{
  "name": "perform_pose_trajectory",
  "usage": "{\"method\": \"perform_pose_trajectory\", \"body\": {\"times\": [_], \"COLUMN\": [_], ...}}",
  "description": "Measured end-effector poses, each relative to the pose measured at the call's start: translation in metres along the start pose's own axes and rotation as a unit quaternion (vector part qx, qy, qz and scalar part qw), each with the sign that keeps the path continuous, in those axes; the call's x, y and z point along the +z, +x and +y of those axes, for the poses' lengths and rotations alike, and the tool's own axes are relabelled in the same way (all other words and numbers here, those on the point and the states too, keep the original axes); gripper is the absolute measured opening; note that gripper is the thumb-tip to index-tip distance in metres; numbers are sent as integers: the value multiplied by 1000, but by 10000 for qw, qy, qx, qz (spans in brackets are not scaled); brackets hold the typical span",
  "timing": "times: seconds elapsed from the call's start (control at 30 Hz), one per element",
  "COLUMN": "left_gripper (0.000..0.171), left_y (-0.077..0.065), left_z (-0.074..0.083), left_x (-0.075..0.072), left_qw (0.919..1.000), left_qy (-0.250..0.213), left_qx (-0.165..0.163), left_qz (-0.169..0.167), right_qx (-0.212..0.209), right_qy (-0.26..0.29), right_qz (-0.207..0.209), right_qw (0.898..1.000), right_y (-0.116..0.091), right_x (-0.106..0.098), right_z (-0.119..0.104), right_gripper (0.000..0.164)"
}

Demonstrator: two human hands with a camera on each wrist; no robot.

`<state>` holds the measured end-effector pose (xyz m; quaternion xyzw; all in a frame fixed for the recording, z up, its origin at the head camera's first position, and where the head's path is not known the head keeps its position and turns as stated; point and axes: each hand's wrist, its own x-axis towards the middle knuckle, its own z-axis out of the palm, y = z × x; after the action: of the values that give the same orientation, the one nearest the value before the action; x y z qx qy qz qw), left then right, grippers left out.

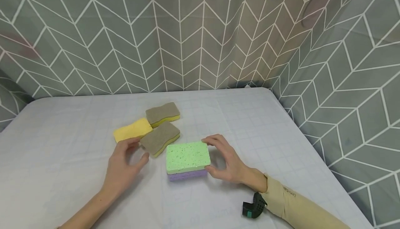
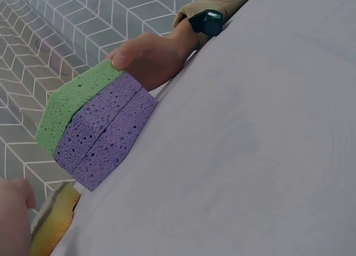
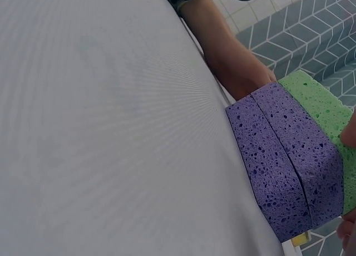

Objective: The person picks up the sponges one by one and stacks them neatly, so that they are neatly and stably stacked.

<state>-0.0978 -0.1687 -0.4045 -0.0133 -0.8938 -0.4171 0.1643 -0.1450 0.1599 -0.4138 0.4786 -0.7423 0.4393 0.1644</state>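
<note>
A green sponge [image 1: 188, 157] lies flat on top of two stacked purple sponges [image 2: 105, 131]. My right hand [image 1: 229, 163] holds the green sponge at its right end, thumb at the near corner and fingers at the far one. Left of the stack, my left hand [image 1: 120, 168] has its thumb and fingers spread around the near left corner of a grey-topped yellow sponge [image 1: 160, 138]. Its fingertips overlap that corner in the head view. Behind that sponge are a second grey-topped sponge [image 1: 162, 113] and one with its yellow side up [image 1: 132, 130].
A white cloth with a faint grid covers the table [image 1: 250, 125]. Grey curtains [image 1: 187, 34] with white chevron lines hang behind it and along the right side. A black device [image 1: 254, 206] sits at my right wrist, beside the beige sleeve [image 1: 300, 201].
</note>
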Motion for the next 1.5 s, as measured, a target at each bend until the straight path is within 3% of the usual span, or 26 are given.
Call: {"method": "perform_pose_trajectory", "body": {"times": [0.23,0.63,1.07,1.5], "left_gripper": [74,71,76,70], "left_y": [4,3,4,1], "left_z": [-4,-6,-5,-4], "left_x": [2,3,4,3], "left_qw": [9986,9993,9984,9996], "left_qy": [298,290,415,172], "left_qx": [-120,198,171,222], "left_qz": [-410,-130,-336,-50], "right_qx": [-43,-34,-53,16], "right_qy": [-9,37,71,107], "right_qz": [23,5,-6,-43], "right_qw": [10000,10000,10000,9999], "right_y": [0,1,2,1], "right_x": [-1,0,-1,0], "right_z": [0,0,-1,-1], "right_gripper": [62,62,61,63]}}
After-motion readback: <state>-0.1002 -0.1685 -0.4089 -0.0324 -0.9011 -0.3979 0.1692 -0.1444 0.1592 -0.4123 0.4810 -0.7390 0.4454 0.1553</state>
